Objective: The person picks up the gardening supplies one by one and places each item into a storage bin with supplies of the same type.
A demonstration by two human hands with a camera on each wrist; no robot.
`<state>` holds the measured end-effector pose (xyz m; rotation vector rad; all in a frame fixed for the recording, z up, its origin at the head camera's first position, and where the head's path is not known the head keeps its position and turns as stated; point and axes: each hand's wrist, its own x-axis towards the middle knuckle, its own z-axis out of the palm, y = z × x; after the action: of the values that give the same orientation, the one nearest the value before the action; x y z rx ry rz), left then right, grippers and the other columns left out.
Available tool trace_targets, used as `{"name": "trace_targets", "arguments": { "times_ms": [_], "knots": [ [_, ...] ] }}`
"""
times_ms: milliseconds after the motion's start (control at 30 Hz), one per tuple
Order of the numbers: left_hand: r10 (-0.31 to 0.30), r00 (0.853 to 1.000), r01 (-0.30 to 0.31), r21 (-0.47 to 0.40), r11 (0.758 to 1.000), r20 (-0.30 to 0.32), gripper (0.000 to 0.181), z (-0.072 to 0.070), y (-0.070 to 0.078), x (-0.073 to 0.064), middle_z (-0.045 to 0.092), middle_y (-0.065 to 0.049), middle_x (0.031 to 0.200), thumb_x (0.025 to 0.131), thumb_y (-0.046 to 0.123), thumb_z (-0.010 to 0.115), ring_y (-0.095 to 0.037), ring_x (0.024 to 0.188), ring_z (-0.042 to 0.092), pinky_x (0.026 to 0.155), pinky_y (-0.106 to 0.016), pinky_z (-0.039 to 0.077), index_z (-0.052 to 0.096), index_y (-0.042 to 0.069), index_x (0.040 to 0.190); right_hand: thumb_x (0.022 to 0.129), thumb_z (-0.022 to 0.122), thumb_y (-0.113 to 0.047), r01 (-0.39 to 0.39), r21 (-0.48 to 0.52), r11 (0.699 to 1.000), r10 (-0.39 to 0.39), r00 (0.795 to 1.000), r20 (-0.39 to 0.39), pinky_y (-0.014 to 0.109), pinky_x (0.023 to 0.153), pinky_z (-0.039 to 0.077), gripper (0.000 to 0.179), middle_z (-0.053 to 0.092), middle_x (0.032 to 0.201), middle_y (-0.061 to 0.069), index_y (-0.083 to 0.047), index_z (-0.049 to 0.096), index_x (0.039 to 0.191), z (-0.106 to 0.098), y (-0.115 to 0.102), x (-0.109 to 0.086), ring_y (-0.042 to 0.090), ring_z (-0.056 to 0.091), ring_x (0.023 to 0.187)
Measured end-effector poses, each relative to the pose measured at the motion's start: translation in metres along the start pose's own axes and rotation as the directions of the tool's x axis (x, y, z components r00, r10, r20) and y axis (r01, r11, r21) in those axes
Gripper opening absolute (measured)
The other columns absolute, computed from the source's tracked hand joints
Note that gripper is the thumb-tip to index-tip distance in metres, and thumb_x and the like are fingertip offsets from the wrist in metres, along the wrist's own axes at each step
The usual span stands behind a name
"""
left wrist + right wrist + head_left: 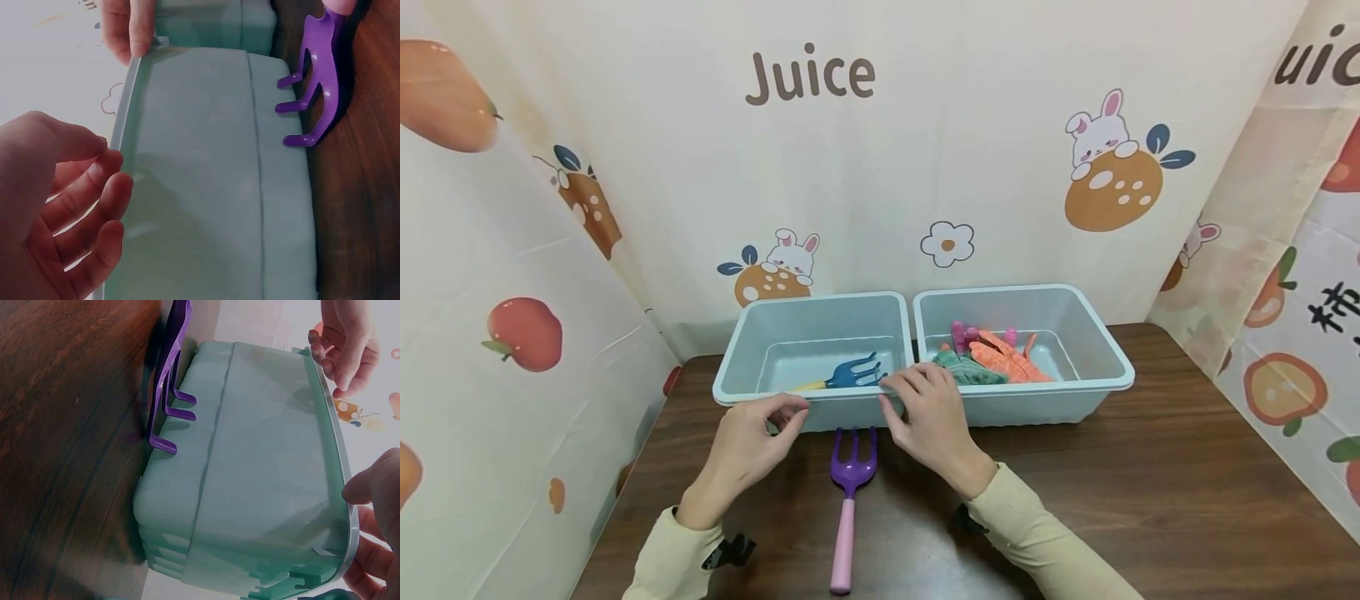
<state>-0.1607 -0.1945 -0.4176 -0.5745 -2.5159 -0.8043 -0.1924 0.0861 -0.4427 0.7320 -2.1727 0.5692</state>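
My right hand (931, 417) grips the front right corner of the left light-blue plastic bin (842, 415); in the right wrist view its thumb lies on the outer face and its fingers are behind the rim (342, 465). Loosely curled, my left hand (747, 446) is at the front rim farther left, fingertips right at the edge in the left wrist view. Inside this bin lies a hand fork (847, 373) with a blue head and yellow handle. A purple hand fork (854, 473) with a pink handle lies on the table between my hands, tines toward the bin.
A matching right bin (1030, 408) stands beside the left one, holding orange (1009, 363), green (972, 369) and pink (958, 335) glove-like pieces. Both bins stand on the brown wooden table (1187, 467), close to a printed curtain (880, 167) behind. More curtain hangs at both sides.
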Motion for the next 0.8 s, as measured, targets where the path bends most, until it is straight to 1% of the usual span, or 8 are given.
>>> {"name": "trace_targets", "arguments": {
  "times_ms": [133,300,367,533,700,800],
  "knots": [
    [0.016,1.000,-0.016,0.013,1.000,0.000,0.009,0.005,-0.001,-0.004,0.071,0.016,0.073,0.091,0.012,0.082,0.003,0.067,0.062,0.062,-0.023,0.051,0.082,0.016,0.099,0.093,0.080,-0.023,0.001,0.000,1.000,-0.001,1.000,-0.001,0.047,0.092,0.053,0.012,0.077,0.100,-0.002,-0.016,0.080,0.103,0.000,0.000,0.000,0.025,0.065,0.100],
    [0.024,1.000,-0.024,0.005,1.000,0.020,0.012,0.012,0.001,-0.011,0.068,0.019,0.073,0.090,0.011,0.082,0.006,0.064,0.055,0.060,-0.020,0.046,0.081,0.017,0.100,0.093,0.080,-0.023,0.001,-0.002,1.000,-0.001,1.000,0.004,0.048,0.092,0.053,0.012,0.077,0.100,-0.002,-0.016,0.080,0.104,-0.001,0.000,0.001,0.026,0.065,0.100],
    [0.014,0.999,-0.014,0.001,1.000,0.037,0.012,0.014,0.001,-0.014,0.067,0.021,0.073,0.090,0.012,0.082,0.007,0.063,0.053,0.060,-0.020,0.045,0.081,0.019,0.100,0.093,0.080,-0.023,0.003,-0.002,1.000,-0.003,1.000,0.005,0.048,0.092,0.053,0.013,0.077,0.100,-0.001,-0.016,0.080,0.104,-0.001,0.000,0.001,0.026,0.065,0.100],
    [-0.022,0.995,0.022,0.006,1.000,0.093,0.009,0.019,0.003,-0.021,0.066,0.023,0.073,0.090,0.015,0.083,0.009,0.065,0.053,0.062,-0.020,0.046,0.080,0.021,0.097,0.093,0.080,-0.023,0.003,0.000,1.000,-0.003,1.000,0.001,0.048,0.092,0.053,0.012,0.077,0.100,-0.001,-0.016,0.080,0.103,-0.001,-0.001,0.002,0.026,0.065,0.100],
    [-0.056,0.985,0.057,-0.002,0.998,0.163,0.009,0.026,0.005,-0.027,0.066,0.024,0.074,0.090,0.017,0.083,0.009,0.066,0.054,0.062,-0.019,0.046,0.080,0.023,0.095,0.093,0.080,-0.023,0.001,0.000,1.000,-0.001,1.000,0.002,0.048,0.092,0.054,0.013,0.078,0.100,-0.001,-0.016,0.080,0.104,-0.001,-0.001,0.001,0.026,0.065,0.099],
    [-0.053,0.979,0.059,-0.027,0.998,0.197,0.008,0.030,0.007,-0.030,0.067,0.024,0.074,0.091,0.017,0.082,0.010,0.066,0.053,0.062,-0.018,0.046,0.080,0.023,0.096,0.093,0.080,-0.023,-0.001,-0.002,1.000,0.001,1.000,0.005,0.048,0.093,0.053,0.013,0.078,0.101,-0.001,-0.016,0.080,0.104,-0.001,-0.001,0.001,0.026,0.065,0.100]
  ]
}}
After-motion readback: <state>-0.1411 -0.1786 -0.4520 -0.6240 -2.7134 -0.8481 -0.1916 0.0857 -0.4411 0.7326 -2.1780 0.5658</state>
